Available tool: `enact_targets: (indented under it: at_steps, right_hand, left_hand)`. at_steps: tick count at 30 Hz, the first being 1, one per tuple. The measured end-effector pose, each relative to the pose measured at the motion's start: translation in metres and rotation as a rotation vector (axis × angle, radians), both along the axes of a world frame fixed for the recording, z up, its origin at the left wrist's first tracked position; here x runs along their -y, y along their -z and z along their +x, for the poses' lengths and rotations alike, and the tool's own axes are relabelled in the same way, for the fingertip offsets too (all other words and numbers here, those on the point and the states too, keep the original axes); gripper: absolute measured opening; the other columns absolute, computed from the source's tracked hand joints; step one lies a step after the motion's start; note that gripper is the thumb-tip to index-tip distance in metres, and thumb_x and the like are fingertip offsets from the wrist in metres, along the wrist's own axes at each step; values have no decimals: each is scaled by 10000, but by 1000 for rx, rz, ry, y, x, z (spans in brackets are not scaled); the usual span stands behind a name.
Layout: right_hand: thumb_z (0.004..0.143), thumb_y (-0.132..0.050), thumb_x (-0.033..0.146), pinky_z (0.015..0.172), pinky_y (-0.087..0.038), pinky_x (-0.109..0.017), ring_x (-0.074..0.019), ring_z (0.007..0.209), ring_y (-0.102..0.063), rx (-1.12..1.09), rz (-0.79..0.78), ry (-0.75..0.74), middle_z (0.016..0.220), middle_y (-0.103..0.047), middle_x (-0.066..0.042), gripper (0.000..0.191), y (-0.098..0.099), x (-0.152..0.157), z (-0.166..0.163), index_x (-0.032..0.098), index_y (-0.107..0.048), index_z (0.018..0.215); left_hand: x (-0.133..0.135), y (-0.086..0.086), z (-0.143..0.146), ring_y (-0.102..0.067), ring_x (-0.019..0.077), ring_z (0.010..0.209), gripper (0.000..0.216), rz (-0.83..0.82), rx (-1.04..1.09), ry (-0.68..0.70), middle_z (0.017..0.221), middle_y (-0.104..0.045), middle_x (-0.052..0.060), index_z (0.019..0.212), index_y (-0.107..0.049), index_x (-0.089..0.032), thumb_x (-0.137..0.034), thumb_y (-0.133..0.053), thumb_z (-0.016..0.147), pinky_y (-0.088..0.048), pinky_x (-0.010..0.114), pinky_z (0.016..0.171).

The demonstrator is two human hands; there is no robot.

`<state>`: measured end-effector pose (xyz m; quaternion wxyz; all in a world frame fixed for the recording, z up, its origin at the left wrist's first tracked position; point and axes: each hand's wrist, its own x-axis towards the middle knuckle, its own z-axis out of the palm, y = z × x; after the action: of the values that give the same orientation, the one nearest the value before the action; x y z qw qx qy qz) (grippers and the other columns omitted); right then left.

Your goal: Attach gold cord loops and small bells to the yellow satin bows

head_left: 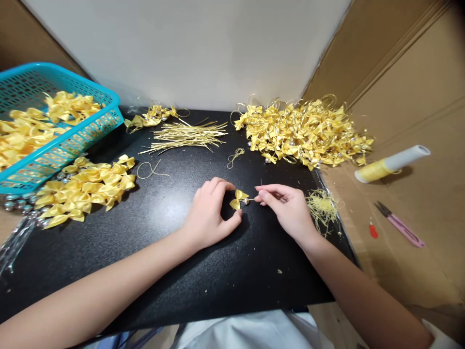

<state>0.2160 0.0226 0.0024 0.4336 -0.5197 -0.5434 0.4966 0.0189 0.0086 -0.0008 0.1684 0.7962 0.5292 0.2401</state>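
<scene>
My left hand (209,215) rests on the black board (152,271), fingers curled around a small yellow ribbon bow (238,198) with a tiny silver bell at its right side. My right hand (286,206) pinches a thin gold cord coming out of the bow, its fingertips just right of the bell. Both hands meet at the middle of the board.
A heap of finished bows with cords (305,131) lies at the back right. Plain bows (87,186) lie at left beside a teal basket (72,140) holding more. Cut gold cords (187,135) lie at the back. A thread spool (390,165) and snips (399,225) lie on cardboard at right.
</scene>
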Motion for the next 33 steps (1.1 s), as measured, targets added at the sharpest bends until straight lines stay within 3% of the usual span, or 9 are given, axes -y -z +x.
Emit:
enact_targets:
  at_steps: [2,5,9,13,21,33]
  right_hand:
    - [814,-669,322,714,-555,-321,-170,713,-698,67,40,-25,785,-758,-41,165,-1,2,-1,194,-749,879]
    - [854,-624,308,729,-523,-322,-174,738,-679,191,143,-82,784,-743,-31,151,-4,5,-1,203,-723,811]
    - [873,-575,233,723,-465,-331,-168,721,-598,311,331,-176,716,-667,-16,208,-8,7,0,206,-633,676]
    - [831,-583,178,754,-431,-339,-175,791,-515,349,439,-178,753,-564,-22,274,-9,10,-2,202,-538,562]
    - [775,-596,159,978,-377,-428,-228,1077,-482,237,335,-185,1149,-555,-55,272,-6,16,-9,186,-514,518]
    - [784,-570,152,917,-414,-387,-202,983,-528,138,265,-248,1031,-580,-49,270,-2,16,-9,189,-472,535]
  left_hand:
    - [0,-1,1,-530,280,946,283,1,-118,-35,1010,-600,99,989,-558,-176,-409,-583,830,-437,441,811]
    - [-1,-2,1,-534,259,914,172,-25,-130,-24,990,-618,82,914,-583,-185,-350,-556,870,-419,413,791]
    - [-3,0,1,-561,213,852,82,-82,55,-15,884,-661,41,870,-598,-192,-263,-559,880,-422,360,766]
    - [0,-2,3,-571,152,706,94,-166,328,-57,769,-662,14,848,-625,-176,-268,-608,858,-438,288,673]
    - [6,-3,10,-560,119,604,168,-376,688,-101,673,-637,5,772,-634,-159,-306,-715,780,-431,244,567]
    - [8,-3,10,-570,118,583,130,-342,715,-117,651,-666,15,741,-685,-151,-271,-734,759,-434,239,557]
